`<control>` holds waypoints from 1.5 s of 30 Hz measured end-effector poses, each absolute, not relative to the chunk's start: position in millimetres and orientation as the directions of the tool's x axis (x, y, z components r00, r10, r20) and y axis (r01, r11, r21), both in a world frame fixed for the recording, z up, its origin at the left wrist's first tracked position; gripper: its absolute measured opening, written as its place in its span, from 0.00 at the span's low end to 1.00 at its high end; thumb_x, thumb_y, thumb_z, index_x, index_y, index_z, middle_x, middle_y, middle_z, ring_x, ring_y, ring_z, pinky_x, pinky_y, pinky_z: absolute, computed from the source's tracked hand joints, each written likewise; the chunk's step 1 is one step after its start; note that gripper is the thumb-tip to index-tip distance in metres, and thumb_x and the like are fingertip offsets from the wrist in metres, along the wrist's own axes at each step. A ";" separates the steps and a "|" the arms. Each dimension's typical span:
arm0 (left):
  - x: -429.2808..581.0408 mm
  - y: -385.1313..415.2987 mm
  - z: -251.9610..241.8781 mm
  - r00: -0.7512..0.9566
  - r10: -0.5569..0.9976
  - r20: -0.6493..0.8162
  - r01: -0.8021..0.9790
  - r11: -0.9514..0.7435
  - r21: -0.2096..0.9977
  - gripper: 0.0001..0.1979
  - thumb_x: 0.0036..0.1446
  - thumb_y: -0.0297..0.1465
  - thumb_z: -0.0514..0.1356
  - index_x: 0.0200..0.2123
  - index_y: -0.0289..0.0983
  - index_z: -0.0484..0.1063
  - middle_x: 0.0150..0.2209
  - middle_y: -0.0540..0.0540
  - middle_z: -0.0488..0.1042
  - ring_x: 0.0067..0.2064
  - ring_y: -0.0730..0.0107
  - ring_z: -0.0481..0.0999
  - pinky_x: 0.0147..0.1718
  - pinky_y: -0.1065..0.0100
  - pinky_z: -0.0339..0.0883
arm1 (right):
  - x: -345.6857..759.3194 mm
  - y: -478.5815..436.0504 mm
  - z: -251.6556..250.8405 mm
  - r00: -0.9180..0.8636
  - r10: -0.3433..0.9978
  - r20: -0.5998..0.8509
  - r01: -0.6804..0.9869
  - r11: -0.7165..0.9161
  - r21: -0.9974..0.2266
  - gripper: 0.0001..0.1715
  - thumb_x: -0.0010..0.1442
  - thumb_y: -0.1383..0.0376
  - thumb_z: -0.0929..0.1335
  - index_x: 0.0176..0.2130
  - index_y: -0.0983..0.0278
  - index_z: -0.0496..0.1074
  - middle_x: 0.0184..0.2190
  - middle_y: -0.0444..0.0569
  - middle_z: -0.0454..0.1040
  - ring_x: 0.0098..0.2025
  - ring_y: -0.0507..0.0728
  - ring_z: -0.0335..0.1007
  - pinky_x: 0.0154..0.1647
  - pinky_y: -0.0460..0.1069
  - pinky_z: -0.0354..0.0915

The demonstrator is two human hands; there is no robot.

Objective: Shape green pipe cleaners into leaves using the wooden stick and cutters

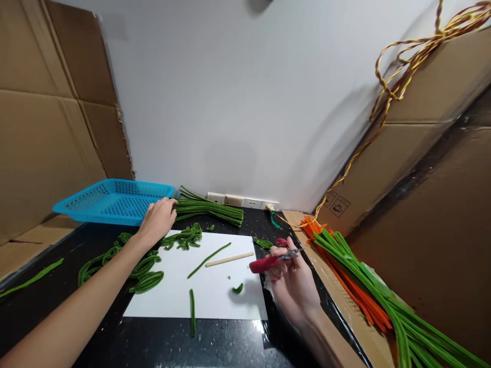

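My left hand (pixel 158 219) reaches to the left end of a bundle of dark green pipe cleaners (pixel 209 209). Its fingers are curled onto that end, with the tips partly hidden. Held in my right hand (pixel 293 286) is a pair of scissors (pixel 266 263) with red handles, palm turned up and blades pointing right. On the white sheet (pixel 172 301) between my hands lie a thin wooden stick (pixel 230 259), a straight green pipe cleaner (pixel 209 260), a short cut piece (pixel 192 313) and a small curled piece (pixel 238 289). Looped leaf shapes of green pipe cleaner (pixel 147 282) rest by my left forearm.
A blue plastic basket (pixel 111 220) stands at the back left. Bright green (pixel 368 286) and orange pipe cleaners (pixel 356 296) lie on cardboard at the right. Cardboard panels (pixel 425 230) flank the black worktop (pixel 153 342). A twisted yellow-brown cable (pixel 355 156) runs to wall sockets (pixel 253 203).
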State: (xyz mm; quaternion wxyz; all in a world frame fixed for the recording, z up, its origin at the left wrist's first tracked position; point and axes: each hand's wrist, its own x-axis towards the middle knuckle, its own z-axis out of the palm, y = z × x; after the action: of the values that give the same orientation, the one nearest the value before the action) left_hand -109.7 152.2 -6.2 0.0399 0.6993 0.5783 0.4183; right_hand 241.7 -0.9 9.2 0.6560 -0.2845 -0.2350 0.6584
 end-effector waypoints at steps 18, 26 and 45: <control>-99.0 158.6 39.9 0.188 0.886 0.425 0.948 -0.277 0.158 0.10 0.65 0.28 0.51 0.29 0.42 0.61 0.22 0.45 0.71 0.28 0.54 0.71 0.34 0.61 0.49 | 231.6 -6.0 15.5 -0.279 0.957 0.076 -0.716 -0.155 -0.681 0.34 0.67 0.38 0.67 0.58 0.59 0.73 0.30 0.40 0.72 0.15 0.45 0.52 0.11 0.41 0.50; -104.9 156.2 77.2 0.036 0.896 0.443 0.931 -0.191 0.311 0.07 0.60 0.30 0.56 0.28 0.42 0.65 0.24 0.45 0.74 0.28 0.55 0.72 0.31 0.63 0.48 | 228.5 -8.9 16.2 -0.298 0.953 0.056 -0.535 -0.118 -0.837 0.40 0.61 0.38 0.72 0.61 0.59 0.67 0.27 0.37 0.71 0.15 0.44 0.48 0.12 0.40 0.45; -95.7 128.8 57.9 -0.212 0.973 0.087 -0.027 -0.095 0.995 0.09 0.61 0.25 0.58 0.34 0.38 0.79 0.35 0.42 0.78 0.35 0.65 0.80 0.32 0.67 0.76 | 222.2 -24.8 7.7 -0.394 0.890 0.227 0.751 0.455 -0.479 0.18 0.70 0.64 0.65 0.36 0.64 0.84 0.35 0.54 0.86 0.36 0.58 0.81 0.37 0.46 0.63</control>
State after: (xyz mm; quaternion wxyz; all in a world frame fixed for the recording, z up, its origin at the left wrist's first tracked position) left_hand -95.7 128.8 57.9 0.4300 0.4573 0.5173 0.5818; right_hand 222.2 -24.8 7.7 0.2306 -0.4998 -0.8211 0.1514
